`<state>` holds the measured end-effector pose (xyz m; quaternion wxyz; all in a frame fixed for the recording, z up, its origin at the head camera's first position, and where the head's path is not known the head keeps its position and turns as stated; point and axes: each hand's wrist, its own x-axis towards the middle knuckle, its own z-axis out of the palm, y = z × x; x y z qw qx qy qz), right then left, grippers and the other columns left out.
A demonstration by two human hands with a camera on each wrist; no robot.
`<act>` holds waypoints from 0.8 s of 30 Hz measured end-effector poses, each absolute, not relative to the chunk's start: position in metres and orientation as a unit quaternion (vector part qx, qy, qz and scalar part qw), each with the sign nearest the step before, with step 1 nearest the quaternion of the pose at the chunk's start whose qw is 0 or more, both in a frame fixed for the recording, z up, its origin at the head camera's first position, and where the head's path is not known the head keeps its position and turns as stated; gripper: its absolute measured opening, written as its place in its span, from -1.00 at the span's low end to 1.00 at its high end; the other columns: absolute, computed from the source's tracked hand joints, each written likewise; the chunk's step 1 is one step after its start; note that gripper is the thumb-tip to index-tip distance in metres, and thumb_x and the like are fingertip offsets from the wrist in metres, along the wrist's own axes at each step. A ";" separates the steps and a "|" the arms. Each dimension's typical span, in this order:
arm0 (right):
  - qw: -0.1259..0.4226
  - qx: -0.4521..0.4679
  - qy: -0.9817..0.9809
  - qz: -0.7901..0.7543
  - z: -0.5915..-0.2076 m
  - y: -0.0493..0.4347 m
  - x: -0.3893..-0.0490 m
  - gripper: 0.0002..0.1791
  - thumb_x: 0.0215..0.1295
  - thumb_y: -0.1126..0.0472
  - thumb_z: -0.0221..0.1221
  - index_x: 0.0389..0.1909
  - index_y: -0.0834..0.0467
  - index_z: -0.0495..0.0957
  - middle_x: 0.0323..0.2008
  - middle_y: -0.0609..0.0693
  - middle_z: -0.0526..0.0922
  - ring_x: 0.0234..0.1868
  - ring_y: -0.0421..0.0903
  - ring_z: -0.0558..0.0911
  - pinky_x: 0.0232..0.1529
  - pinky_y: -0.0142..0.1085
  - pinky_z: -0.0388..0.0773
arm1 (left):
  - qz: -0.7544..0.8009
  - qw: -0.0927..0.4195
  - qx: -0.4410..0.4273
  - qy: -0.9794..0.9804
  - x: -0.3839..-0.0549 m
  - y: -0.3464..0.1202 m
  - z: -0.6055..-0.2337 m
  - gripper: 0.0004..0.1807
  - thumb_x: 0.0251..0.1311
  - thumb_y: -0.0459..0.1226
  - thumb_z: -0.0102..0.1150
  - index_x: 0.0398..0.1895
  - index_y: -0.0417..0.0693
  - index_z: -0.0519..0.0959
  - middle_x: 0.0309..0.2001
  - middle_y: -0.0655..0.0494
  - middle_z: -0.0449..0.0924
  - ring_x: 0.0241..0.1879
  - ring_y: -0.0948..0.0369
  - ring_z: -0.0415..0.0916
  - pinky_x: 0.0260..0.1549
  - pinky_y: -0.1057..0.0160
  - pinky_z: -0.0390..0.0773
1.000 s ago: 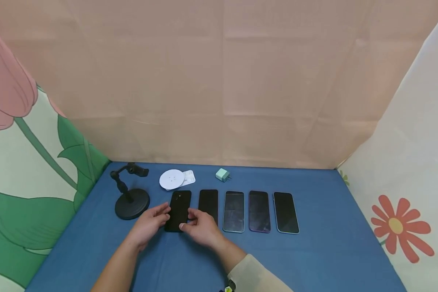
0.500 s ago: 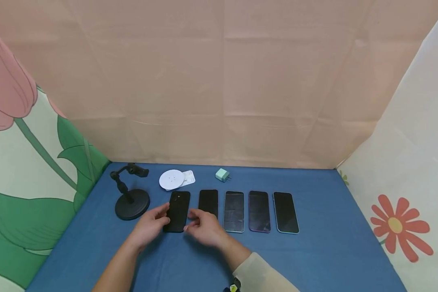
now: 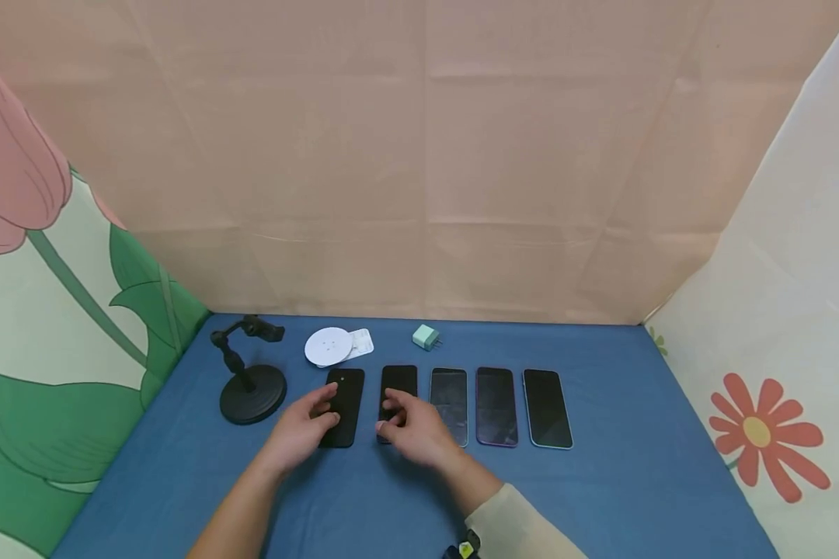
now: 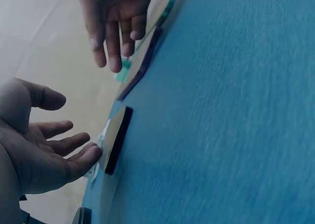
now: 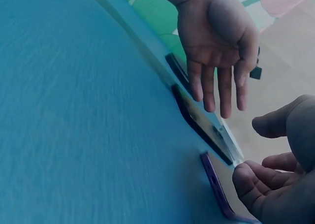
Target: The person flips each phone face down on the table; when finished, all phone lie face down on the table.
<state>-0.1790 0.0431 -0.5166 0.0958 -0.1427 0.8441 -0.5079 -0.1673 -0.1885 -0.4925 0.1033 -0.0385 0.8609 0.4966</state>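
Five dark phones would be several in a row; the leftmost, a black phone (image 3: 349, 400), lies with its camera side up. My left hand (image 3: 302, 428) hovers at its left edge, fingers loose and overlapping it in the head view. Over the second black phone (image 3: 400, 377) is my right hand (image 3: 422, 433), fingers relaxed and holding nothing; it hides that phone's lower part. The left wrist view has the left hand's fingertips close to a phone (image 4: 117, 140) on the cloth. In the right wrist view, a purple-edged phone (image 5: 216, 184) lies beside the right hand's fingertips.
Further right lie a light-edged phone (image 3: 450, 396), a purple-edged phone (image 3: 496, 405) and another phone (image 3: 548, 407). A black stand (image 3: 253, 392) is at left. Behind are a white disc (image 3: 328, 346), a white card (image 3: 361, 342) and a green charger plug (image 3: 426, 336) on blue cloth.
My right hand has let go of the leftmost phone's right edge and moved right, over the second phone. My left hand has shifted slightly right, further over the leftmost phone.
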 end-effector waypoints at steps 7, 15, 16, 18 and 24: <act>0.078 -0.126 0.864 -0.481 -0.518 0.060 -0.181 -0.34 0.39 0.10 0.32 0.44 0.24 0.43 0.16 0.07 0.67 -0.12 -0.15 0.62 -0.22 -0.26 0.61 | 0.517 0.088 -0.014 0.851 -0.169 -0.174 -0.496 -0.39 0.43 -0.36 0.12 0.52 -0.24 0.33 0.47 -0.18 0.37 0.40 -0.15 0.36 0.33 -0.22 0.41; 0.065 -0.122 0.870 -0.474 -0.516 0.071 -0.181 -0.34 0.38 0.11 0.32 0.44 0.25 0.43 0.18 0.09 0.65 0.01 -0.02 0.62 -0.03 -0.09 0.63 | 0.553 0.085 -0.013 0.829 -0.170 -0.162 -0.497 -0.41 0.43 -0.38 0.12 0.51 -0.25 0.34 0.43 -0.22 0.40 0.40 -0.17 0.38 0.32 -0.19 0.43; 0.065 -0.120 0.869 -0.475 -0.516 0.072 -0.181 -0.34 0.38 0.11 0.32 0.44 0.25 0.43 0.18 0.09 0.65 0.02 -0.01 0.61 0.00 -0.06 0.63 | 0.555 0.087 -0.015 0.827 -0.171 -0.161 -0.498 -0.41 0.44 -0.37 0.12 0.51 -0.24 0.34 0.43 -0.22 0.41 0.40 -0.16 0.38 0.32 -0.19 0.44; 0.068 -0.116 0.870 -0.475 -0.516 0.073 -0.181 -0.33 0.38 0.11 0.33 0.44 0.25 0.43 0.18 0.10 0.65 0.04 0.01 0.61 0.04 -0.03 0.64 | 0.560 0.091 -0.015 0.824 -0.172 -0.158 -0.499 -0.41 0.44 -0.37 0.12 0.51 -0.25 0.33 0.43 -0.22 0.41 0.41 -0.16 0.38 0.32 -0.18 0.45; 0.074 -0.109 0.875 -0.466 -0.516 0.076 -0.180 -0.33 0.39 0.09 0.33 0.43 0.25 0.43 0.22 0.13 0.63 0.07 0.03 0.63 0.09 0.01 0.64 | 0.576 0.105 -0.002 0.811 -0.171 -0.148 -0.507 -0.40 0.45 -0.38 0.12 0.52 -0.29 0.30 0.45 -0.26 0.38 0.42 -0.18 0.36 0.31 -0.19 0.45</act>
